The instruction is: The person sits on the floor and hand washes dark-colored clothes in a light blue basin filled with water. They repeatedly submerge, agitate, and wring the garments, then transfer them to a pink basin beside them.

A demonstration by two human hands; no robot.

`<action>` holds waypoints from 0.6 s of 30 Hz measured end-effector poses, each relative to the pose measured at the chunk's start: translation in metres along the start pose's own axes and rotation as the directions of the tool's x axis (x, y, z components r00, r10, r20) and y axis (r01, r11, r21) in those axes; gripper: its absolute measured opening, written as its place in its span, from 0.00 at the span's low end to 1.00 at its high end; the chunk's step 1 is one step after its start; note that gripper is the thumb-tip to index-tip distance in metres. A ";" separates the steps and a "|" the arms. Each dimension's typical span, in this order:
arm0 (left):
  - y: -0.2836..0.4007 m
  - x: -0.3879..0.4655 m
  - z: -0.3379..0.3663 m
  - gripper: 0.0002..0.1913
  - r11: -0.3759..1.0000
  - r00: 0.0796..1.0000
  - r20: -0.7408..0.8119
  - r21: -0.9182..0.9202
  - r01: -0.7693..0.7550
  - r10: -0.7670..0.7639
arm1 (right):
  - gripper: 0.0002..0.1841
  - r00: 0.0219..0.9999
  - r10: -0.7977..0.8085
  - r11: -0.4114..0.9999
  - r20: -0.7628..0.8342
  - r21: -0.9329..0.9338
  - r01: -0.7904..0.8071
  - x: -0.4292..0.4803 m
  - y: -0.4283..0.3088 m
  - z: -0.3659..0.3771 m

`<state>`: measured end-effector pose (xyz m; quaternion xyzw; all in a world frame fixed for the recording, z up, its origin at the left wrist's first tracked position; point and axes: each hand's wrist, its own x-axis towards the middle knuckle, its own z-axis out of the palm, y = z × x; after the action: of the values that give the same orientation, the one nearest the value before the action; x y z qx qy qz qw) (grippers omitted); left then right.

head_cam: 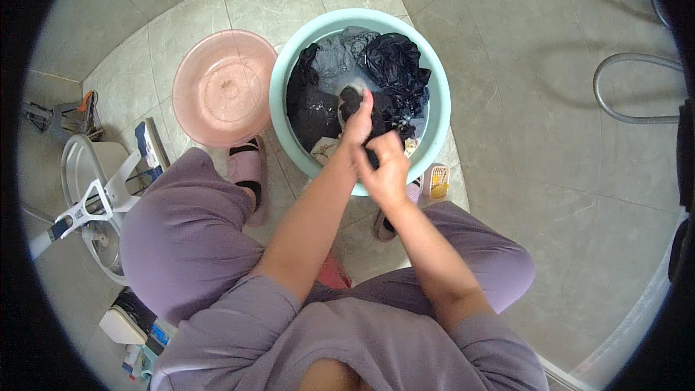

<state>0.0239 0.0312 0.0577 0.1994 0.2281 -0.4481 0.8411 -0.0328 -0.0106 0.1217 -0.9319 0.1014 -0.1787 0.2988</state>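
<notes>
A round light-blue plastic basin (441, 92) stands on the floor before me, holding water and soaked dark clothes (393, 62). Over its near half, my left hand (359, 122) is on a bunched black wet cloth (350, 99), its thumb pointing away from me. Just to the right and nearer to me, my right hand (384, 165) is curled, slightly blurred, around a dark part of cloth close to the left wrist. A pale patterned fabric (324, 150) lies at the basin's near left edge. Whether both hands hold one and the same cloth cannot be told.
A pink plastic basin (187, 92) with a wet bottom touches the blue one on the left. A small basket with a yellow item (438, 182) sits at its lower right. A mop bucket (111, 155), a white-framed mop (98, 206) and a grey hose (597, 84) flank me.
</notes>
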 end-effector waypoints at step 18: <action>0.008 -0.014 0.023 0.35 0.979 0.957 0.209 -0.075 -0.190 0.202 | 0.26 0.779 0.551 0.728 0.298 0.284 -0.624 -0.056 0.083 -0.020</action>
<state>0.0284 0.0320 0.0854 0.1484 0.1268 -0.3750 0.9062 -0.0988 -0.0707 0.0726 -0.7910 0.3275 0.0011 0.5168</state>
